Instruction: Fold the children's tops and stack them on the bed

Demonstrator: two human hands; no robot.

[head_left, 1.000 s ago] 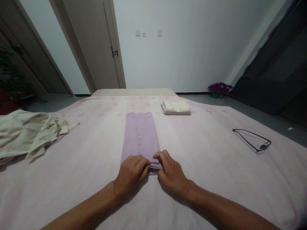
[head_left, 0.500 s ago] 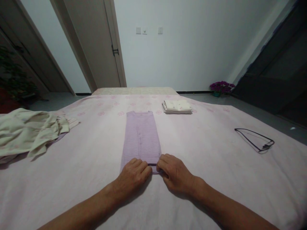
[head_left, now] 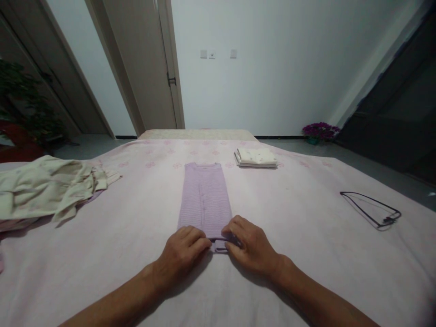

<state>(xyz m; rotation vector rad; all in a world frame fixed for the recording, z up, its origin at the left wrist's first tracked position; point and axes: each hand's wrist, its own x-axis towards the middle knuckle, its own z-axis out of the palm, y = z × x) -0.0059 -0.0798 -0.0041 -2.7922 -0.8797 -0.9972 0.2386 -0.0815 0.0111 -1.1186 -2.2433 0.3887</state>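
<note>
A lilac, finely striped buttoned top lies in a long narrow strip on the bed, its neckline pointing away from me. At its near end, my left hand is closed on the left part of the hem, thumb and fingers pinching the cloth. Across from it, my right hand grips the right corner of the same end, fingers over the top and thumb in front. Between the two hands, the edge of the fabric is turned up, with a dark gap showing under the fold.
A pale pink flowered sheet covers the bed. To the left lies a heap of cream clothes. A folded cream garment rests beyond the top on the right. Near the right edge is a black wire hanger-like frame.
The view has tilted slightly, so everything sits a little lower and further right. My right-hand fingers have opened slightly around the hem corner; both hands stay at the near end.
</note>
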